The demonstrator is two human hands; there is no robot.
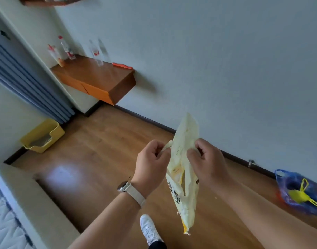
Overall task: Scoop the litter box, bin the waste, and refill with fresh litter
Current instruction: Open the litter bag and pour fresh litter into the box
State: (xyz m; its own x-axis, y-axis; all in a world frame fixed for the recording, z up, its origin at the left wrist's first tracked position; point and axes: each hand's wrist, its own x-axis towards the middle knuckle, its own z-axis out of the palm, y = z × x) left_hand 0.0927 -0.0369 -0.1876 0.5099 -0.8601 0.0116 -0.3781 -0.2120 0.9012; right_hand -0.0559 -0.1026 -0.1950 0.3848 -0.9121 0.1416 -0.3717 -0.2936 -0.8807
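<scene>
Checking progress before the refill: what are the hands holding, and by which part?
Left hand and right hand both pinch the yellow bag at its upper part.

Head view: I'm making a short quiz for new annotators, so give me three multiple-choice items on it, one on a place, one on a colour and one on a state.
1. Where is the litter box?
A. on the floor by the blue curtain
B. on the wooden shelf
C. on the bed

2. What colour is the plastic bag on the floor by the wall?
A. red
B. blue
C. white

3. How is the litter bag held?
A. it lies on the floor
B. one hand only holds it
C. both hands pinch it in the air

Answers:
1 A: it sits on the wooden floor at far left, next to the curtain.
2 B: its film is translucent blue.
3 C: the left hand and the right hand each have a pinching grip on its upper part.
</scene>
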